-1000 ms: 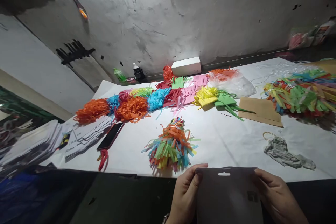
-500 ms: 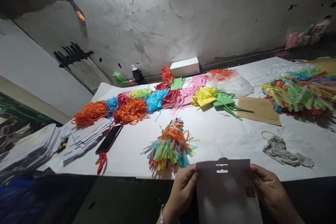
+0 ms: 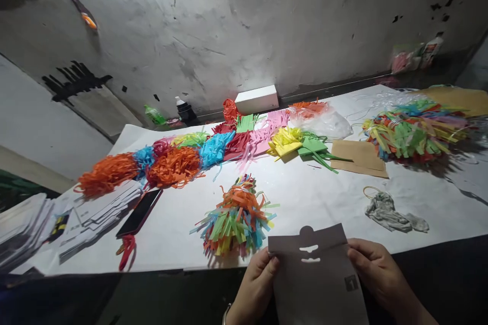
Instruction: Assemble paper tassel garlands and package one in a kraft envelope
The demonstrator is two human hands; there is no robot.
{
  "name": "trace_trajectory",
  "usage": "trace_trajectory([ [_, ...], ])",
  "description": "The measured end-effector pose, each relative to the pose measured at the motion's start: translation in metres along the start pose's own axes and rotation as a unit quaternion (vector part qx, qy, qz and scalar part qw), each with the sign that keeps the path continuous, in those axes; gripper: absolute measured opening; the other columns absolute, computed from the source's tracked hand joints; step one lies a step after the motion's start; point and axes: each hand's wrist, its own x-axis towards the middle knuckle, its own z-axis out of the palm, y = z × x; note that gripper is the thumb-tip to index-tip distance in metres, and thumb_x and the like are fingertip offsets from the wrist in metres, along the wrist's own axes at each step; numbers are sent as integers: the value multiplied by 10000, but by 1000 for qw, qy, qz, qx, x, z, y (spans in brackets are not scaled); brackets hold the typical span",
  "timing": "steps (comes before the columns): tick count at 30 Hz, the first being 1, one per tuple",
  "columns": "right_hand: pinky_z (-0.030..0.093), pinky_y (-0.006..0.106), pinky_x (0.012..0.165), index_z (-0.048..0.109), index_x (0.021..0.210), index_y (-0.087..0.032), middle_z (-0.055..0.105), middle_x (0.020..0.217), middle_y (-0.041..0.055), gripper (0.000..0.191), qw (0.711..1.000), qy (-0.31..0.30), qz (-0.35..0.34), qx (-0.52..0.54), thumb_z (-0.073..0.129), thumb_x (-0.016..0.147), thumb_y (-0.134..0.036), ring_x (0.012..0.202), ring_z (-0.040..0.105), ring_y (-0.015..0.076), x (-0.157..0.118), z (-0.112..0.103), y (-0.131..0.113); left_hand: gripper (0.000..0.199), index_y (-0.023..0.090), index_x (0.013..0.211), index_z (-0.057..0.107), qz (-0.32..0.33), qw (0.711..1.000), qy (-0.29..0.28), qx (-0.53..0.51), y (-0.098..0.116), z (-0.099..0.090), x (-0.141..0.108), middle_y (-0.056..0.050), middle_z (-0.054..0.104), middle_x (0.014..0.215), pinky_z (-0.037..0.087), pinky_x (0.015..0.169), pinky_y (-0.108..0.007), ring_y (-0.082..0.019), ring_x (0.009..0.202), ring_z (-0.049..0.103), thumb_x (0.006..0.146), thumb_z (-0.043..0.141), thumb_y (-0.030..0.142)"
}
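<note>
My left hand pinches the left edge of a flat grey card between thumb and fingers. On the card's right edge my right hand is closed in the same way. The card has a rounded tab on top, two slots below it and a dark square mark at the right. Its lower end is cut off by the frame. Just beyond my left hand, a multicoloured paper-strip tassel lies on the white-covered table.
Coloured shredded paper lies across the table's back, beside a white box. At left are a phone and stacked papers. Brown envelopes, a grey cloth and a larger tassel bundle lie at right.
The view has shifted, so the table's things appear further left. The card has tilted, its top right corner now higher, and more light falls on it. Both hands still hold it.
</note>
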Motion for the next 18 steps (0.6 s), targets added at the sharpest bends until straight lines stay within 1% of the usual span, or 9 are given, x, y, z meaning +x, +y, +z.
trace_trajectory([
  [2, 531, 281, 660, 781, 946, -214, 731, 787, 55, 310, 996, 62, -33, -52, 647, 898, -490, 727, 649, 207, -2, 1, 2, 438, 223, 1112, 777, -5, 1000, -7, -12, 2, 1, 1, -103, 759, 1089, 500, 901, -348, -281, 1001, 667, 859, 680, 567],
  [3, 523, 267, 630, 781, 893, -217, 718, 749, 44, 308, 991, 89, -52, -87, 652, 890, -497, 692, 635, 200, -2, 2, 3, 430, 226, 1118, 774, -3, 1000, 6, -6, 3, 3, 1, -99, 759, 1081, 506, 886, -344, -275, 984, 669, 862, 679, 558],
  [5, 503, 244, 578, 766, 786, -220, 678, 668, 23, 321, 975, 134, -83, -159, 656, 878, -507, 634, 610, 189, -4, 3, 4, 403, 225, 1110, 773, 5, 997, 59, 39, 7, 7, 0, -90, 763, 1044, 514, 839, -318, -264, 949, 669, 878, 667, 537],
  [6, 497, 238, 561, 757, 752, -219, 658, 638, 17, 332, 967, 147, -92, -186, 656, 875, -510, 617, 604, 188, -5, 4, 4, 387, 219, 1078, 783, 13, 993, 92, 70, 8, 10, -1, -84, 767, 1002, 514, 805, -300, -257, 918, 669, 882, 663, 530],
  [8, 505, 234, 559, 755, 756, -214, 652, 632, 15, 347, 959, 163, -98, -209, 645, 876, -521, 625, 620, 195, -6, 6, 3, 370, 197, 970, 804, 35, 981, 145, 127, 8, 12, -4, -72, 765, 881, 505, 736, -270, -242, 833, 662, 881, 660, 526],
  [10, 525, 228, 581, 766, 820, -211, 679, 672, 19, 351, 962, 168, -96, -194, 640, 877, -533, 657, 647, 200, -8, 8, 0, 385, 182, 884, 809, 59, 970, 171, 161, 6, 13, -6, -62, 748, 788, 495, 696, -259, -230, 765, 647, 880, 652, 534],
  [14, 547, 222, 645, 766, 1001, -232, 740, 828, 27, 321, 976, 153, -62, -142, 668, 871, -509, 732, 676, 200, -13, 13, -5, 385, 182, 878, 808, 90, 966, 162, 180, 4, 13, -8, -55, 736, 759, 477, 656, -248, -212, 716, 629, 897, 634, 525],
  [16, 547, 221, 651, 772, 1003, -243, 744, 840, 26, 284, 974, 170, -61, -136, 700, 857, -476, 755, 677, 207, -15, 13, -4, 367, 184, 874, 810, 95, 971, 142, 167, 5, 14, -8, -54, 739, 760, 468, 651, -242, -195, 699, 621, 905, 637, 506],
  [18, 548, 235, 608, 784, 966, -242, 744, 814, 32, 253, 977, 173, -61, -107, 721, 844, -455, 715, 673, 213, -17, 13, -1, 375, 185, 888, 814, 90, 983, 107, 116, 7, 17, -7, -59, 746, 774, 476, 661, -246, -188, 692, 624, 903, 638, 516],
])
